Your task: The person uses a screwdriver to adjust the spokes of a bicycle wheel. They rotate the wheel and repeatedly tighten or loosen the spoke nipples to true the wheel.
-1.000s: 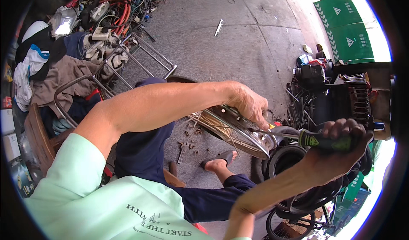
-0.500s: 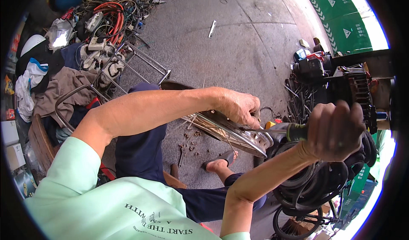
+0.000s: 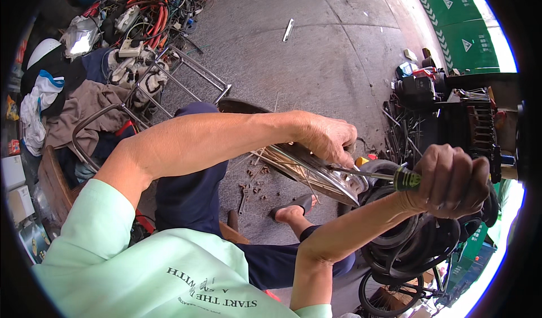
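Observation:
A spoked metal wheel (image 3: pixel 333 189) is tilted in front of my knees, its far part under my left forearm. My left hand (image 3: pixel 332 139) rests at the wheel's right part with the fingers closed and bent down; what they pinch is hidden. To the right, my right hand (image 3: pixel 455 180) is wrapped round the black and green handle of a screwdriver (image 3: pixel 375 176). Its thin shaft points left, across the wheel and toward my left fingertips. Where the tip ends I cannot make out. Loose thin spokes (image 3: pixel 244 159) stick out beneath my left forearm.
Small metal bits and a wrench (image 3: pixel 243 201) lie on the floor below the wheel. Black tyres (image 3: pixel 412 233) are piled at the right, with a tool rack (image 3: pixel 480 126) beyond. A metal frame (image 3: pixel 195 75), clothes (image 3: pixel 84 106) and tangled hoses (image 3: pixel 152 13) fill the left.
My right hand, blurred before, shows more sharply and sits slightly lower and to the right with the screwdriver. My left hand stays at the wheel; the whole view has shifted a little.

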Demonstrator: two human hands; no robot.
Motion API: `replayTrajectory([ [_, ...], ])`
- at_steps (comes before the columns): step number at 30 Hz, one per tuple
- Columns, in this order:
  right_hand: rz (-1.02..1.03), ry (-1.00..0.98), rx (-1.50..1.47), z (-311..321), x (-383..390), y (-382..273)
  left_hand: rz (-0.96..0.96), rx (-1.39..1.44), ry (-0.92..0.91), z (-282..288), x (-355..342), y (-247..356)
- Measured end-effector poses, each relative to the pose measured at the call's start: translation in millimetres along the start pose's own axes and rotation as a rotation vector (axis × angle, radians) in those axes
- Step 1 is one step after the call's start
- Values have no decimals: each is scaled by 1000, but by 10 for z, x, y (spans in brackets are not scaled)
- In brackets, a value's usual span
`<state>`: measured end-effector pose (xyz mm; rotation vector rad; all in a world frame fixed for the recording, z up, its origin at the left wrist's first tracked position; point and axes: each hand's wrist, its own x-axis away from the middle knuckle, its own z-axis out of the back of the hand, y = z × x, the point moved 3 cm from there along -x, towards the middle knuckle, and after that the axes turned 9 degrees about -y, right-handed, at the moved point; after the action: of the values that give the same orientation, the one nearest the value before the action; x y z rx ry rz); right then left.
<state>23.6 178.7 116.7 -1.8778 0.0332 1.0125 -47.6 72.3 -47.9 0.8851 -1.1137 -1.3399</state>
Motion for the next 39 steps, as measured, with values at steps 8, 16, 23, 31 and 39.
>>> replayTrajectory([
  [8, -227, 1140, 1141, -410, -154, 30, 119, 107, -142, 34, 102, 113],
  [16, 56, 571, 402, -98, -76, 56, 125, 116, -163, 12, 83, 108],
  [23, -50, 179, 44, -182, 17, -55, 58, 66, -95, 69, 103, 37],
  [31, -181, 389, 479, -252, 176, -183, 106, 126, -107, 53, 144, 108],
  [39, -102, 127, 141, 34, -117, 28, 70, 61, -13, 63, 153, 28],
])
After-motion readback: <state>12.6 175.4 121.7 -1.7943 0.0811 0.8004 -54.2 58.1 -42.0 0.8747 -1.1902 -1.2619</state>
